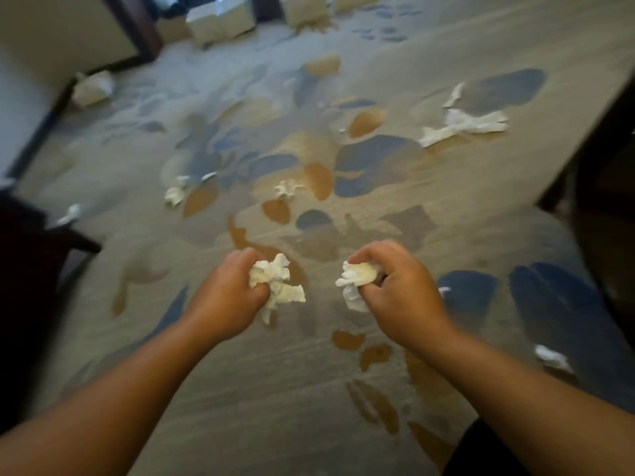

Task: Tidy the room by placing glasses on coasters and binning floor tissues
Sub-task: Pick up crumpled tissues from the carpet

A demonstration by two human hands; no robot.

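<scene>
Carpet [446, 201] patterned in blue and tan covers the floor and fills the view, with dark furniture [27, 269] at its left edge and pale boxes [220, 22] along its far edge. Over its near middle two bare forearms reach out. The left hand [226, 297] and right hand [398, 290] are held apart, each with fingers curled tight round white tissue: the left wad [275, 283] spills out on the hand's inner side, and the right wad [357, 280] bulges from under the fingers. The step in hand looks to be gathering the floor tissues, and it seems only partly done, since more lie loose. A long twisted tissue [464, 123] lies toward the far right edge and a crumpled tissue [94, 87] by the wall at the far left. One small scrap [175, 194] and a second scrap [287, 190] lie near the middle, with a sliver [70, 214] by the left edge and a last bit [551, 357] at the near right. No bin shows, nor any glass or coaster. With both hands full, the next move probably calls for finding the bin and dropping both wads, or packing one wad in with the other to free a hand for the nearest scrap.
</scene>
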